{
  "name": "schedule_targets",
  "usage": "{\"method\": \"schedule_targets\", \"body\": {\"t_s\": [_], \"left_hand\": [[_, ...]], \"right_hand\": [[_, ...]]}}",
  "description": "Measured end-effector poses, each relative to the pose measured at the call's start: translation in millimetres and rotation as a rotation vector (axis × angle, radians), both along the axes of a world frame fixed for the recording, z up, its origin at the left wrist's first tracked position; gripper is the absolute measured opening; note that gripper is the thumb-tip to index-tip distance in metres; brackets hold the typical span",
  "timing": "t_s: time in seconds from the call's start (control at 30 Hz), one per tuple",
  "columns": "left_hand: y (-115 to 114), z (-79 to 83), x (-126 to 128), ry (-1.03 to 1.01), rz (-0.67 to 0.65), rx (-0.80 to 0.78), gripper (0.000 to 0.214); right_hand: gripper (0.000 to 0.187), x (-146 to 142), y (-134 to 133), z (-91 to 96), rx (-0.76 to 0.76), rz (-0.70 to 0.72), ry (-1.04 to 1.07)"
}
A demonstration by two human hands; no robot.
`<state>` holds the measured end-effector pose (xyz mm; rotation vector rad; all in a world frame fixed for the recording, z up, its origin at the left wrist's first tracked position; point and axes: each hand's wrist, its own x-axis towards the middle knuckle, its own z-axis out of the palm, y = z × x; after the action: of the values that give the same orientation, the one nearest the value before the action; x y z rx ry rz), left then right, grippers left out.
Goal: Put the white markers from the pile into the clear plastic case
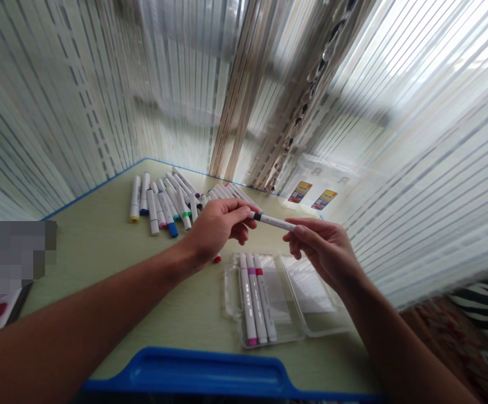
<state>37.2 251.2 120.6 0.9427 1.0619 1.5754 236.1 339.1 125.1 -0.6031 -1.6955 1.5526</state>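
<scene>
Both of my hands hold one white marker [274, 222] with a dark band, level above the table. My left hand [217, 224] pinches its left end and my right hand [322, 247] pinches its right end. Below them an open clear plastic case [288, 303] lies flat on the pale green tabletop [101, 247]. Three white markers [256, 297] with pink, purple and red caps lie side by side in its left half. A red cap [217, 258] peeks out under my left wrist.
A loose pile of several markers [168, 202] with coloured caps lies at the far side of the table. A blue tray rim [210, 373] runs along the near edge. Striped curtains [395, 140] hang behind and to the right. Two small packets [311, 196] sit behind the curtain.
</scene>
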Motion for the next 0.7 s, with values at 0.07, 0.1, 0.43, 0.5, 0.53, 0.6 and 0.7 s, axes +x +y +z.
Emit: {"method": "schedule_targets", "body": {"t_s": [0.07,0.1,0.43,0.5,0.53,0.6,0.7], "left_hand": [[0,-0.2,0,-0.014,-0.024,0.014,0.015],[-1,-0.3,0,-0.026,-0.046,0.025,0.017],[-8,1.7,2,-0.069,-0.361,0.159,0.031],[-10,3.9,3,-0.012,-0.357,0.162,0.032],[-11,5.1,3,0.022,-0.351,0.160,0.033],[-12,7.5,4,0.077,-0.332,0.152,0.035],[-13,9.3,4,0.102,-0.315,0.152,0.035]], "right_hand": [[0.016,-2,1,-0.5,-0.016,-0.044,0.000],[0.015,-2,2,-0.4,-0.028,-0.064,0.009],[0.009,-2,10,2.3,-0.190,-0.095,0.122],[0.009,-3,10,2.8,-0.214,-0.099,0.119],[0.009,-3,10,3.1,-0.220,-0.100,0.117],[0.009,-3,10,3.6,-0.221,-0.103,0.117],[0.009,-2,10,3.6,-0.215,-0.106,0.118]]}}
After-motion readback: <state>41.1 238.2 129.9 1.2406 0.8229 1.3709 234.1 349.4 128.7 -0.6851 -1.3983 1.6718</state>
